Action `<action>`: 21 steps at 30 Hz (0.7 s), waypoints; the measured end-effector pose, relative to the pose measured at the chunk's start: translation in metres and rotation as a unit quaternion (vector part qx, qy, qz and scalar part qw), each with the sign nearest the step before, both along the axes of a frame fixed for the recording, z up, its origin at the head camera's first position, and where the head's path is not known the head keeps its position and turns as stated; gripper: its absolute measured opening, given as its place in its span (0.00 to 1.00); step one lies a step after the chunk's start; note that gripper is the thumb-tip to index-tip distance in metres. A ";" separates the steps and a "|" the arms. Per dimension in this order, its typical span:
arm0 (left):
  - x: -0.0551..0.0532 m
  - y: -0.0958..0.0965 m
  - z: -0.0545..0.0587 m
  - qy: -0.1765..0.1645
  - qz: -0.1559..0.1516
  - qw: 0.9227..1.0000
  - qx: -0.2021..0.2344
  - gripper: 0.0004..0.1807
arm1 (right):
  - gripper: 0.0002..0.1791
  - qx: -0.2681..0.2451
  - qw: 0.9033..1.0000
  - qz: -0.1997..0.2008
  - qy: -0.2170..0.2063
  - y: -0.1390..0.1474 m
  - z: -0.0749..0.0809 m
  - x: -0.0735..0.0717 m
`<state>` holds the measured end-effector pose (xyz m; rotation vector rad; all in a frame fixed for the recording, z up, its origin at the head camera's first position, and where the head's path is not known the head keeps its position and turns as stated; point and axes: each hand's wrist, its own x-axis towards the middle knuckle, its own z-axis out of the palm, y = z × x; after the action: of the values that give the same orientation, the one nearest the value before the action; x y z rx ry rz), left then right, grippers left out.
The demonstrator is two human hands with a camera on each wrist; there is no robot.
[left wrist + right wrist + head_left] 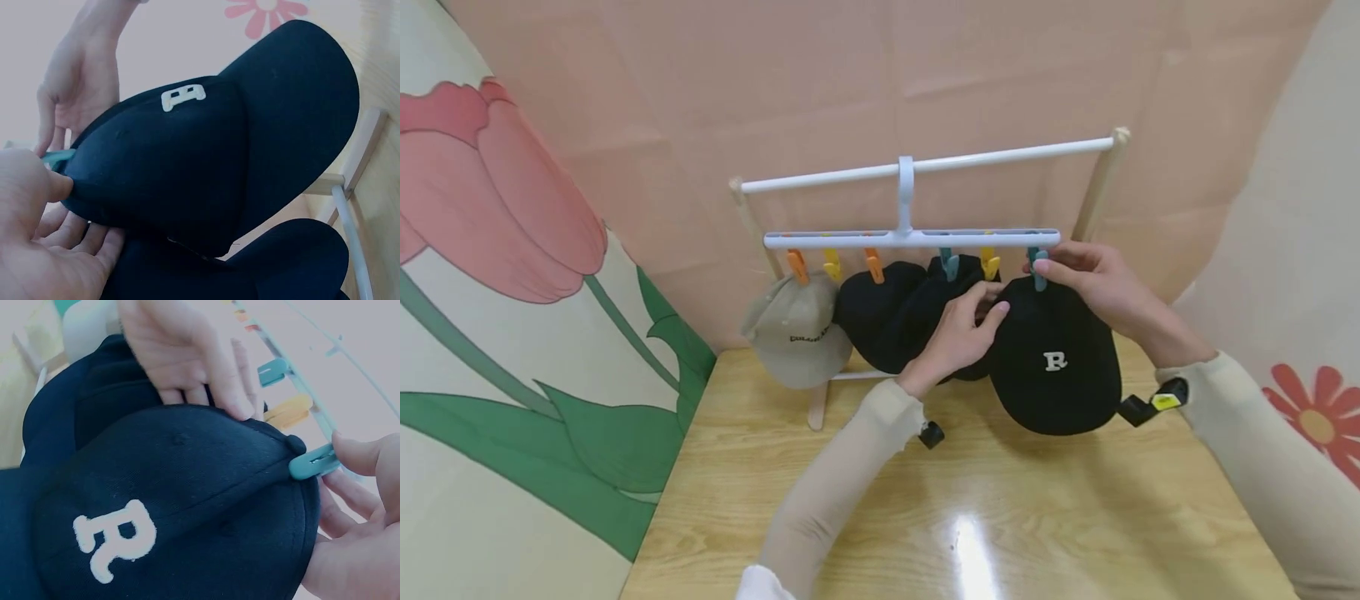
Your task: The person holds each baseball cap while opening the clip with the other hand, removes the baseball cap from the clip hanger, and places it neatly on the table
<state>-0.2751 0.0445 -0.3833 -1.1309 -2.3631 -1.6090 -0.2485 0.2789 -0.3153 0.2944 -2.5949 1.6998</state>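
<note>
A black cap [1052, 367] with a white letter R hangs at the right end of the white clip hanger [850, 240]. A teal clip [314, 462] bites the cap's top edge, near its button. My right hand [1105, 279] pinches this clip, thumb on its outer end and fingers behind. With the thumb in front and fingers behind, my left hand [958, 333] holds the same cap by its left side. Behind the left hand hang black caps [880, 308], partly hidden. A beige cap [801, 333] hangs at the far left.
The hanger hooks over the white top bar [1015, 157] of a wooden-sided rack [1093, 192]. Orange clips [874, 265], yellow clips [990, 263] and another teal clip [950, 265] line the hanger. Below lies a wood-grain table [1037, 517].
</note>
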 end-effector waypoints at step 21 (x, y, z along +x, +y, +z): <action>0.004 0.004 -0.001 0.015 0.061 0.996 0.058 0.13 | 0.31 -0.035 0.999 -0.013 -0.029 -0.001 0.001 0.001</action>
<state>-0.2711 0.0486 -0.3843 -0.9630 -2.2395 -1.6514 -0.2473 0.2779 -0.3143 0.2105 -2.5593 1.8132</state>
